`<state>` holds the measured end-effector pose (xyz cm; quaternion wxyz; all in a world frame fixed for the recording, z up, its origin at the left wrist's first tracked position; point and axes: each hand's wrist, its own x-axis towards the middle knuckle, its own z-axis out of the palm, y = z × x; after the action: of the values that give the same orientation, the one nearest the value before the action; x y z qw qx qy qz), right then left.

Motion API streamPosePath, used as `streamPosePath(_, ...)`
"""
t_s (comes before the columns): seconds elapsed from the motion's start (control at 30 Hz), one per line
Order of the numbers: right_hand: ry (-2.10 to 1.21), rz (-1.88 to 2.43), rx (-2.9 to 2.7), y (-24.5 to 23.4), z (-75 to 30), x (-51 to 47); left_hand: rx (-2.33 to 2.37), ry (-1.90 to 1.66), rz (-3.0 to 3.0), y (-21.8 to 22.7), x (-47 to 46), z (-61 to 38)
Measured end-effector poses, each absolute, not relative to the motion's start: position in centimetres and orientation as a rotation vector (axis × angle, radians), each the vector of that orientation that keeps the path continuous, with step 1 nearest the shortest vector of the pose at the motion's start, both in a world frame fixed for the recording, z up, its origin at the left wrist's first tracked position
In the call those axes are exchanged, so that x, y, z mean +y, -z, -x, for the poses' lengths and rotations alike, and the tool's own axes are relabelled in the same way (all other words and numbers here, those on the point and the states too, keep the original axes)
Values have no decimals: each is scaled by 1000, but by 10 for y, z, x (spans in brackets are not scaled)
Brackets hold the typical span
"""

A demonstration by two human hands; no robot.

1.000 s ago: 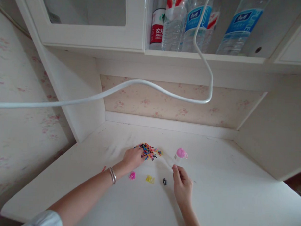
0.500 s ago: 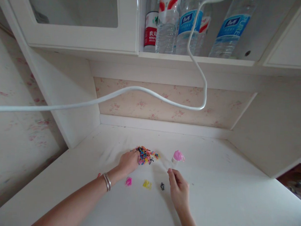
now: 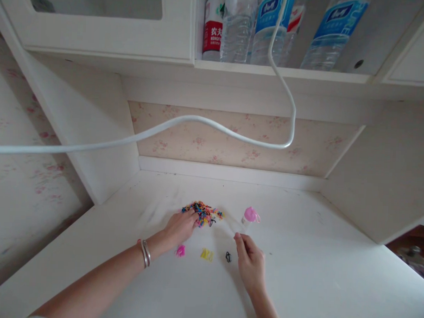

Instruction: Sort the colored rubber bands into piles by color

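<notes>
My left hand is at the near left edge of a pile of small multicoloured rubber bands. Its fingers are bent together against the bands, and the tips are partly hidden. My right hand is closed in a pinch to the right. A faint, see-through strip or film seems to run from its fingertips toward the pile, too unclear to name. In front of the pile lie sorted groups: pink bands, yellow bands and black bands.
Behind my right hand stands a small clear container with a pink lid. A white cable hangs across the view. Above the white table, plastic bottles stand in an open cabinet shelf. White panels close the sides.
The view has tilted down slightly. My left hand's fingers have shifted a little at the pile, and more bands show beside them. My right hand keeps its pinch in nearly the same place.
</notes>
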<state>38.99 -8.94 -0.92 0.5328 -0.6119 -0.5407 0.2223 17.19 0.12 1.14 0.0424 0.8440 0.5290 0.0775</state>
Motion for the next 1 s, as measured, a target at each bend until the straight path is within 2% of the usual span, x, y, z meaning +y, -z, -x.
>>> streamPosePath(0.53, -492, 1524, -1256, 15, -392, -87, 1654, -451, -2583, -23, -6, -159)
streamPosePath(0.77, -540, 1560, -1239, 12, -391, -88, 1623, -870, -2351, -22, -43, -136)
streamPosePath(1.0, -502, 1624, -1253, 9, -388, -89, 1701, -991, -2191, -9, -94, -106)
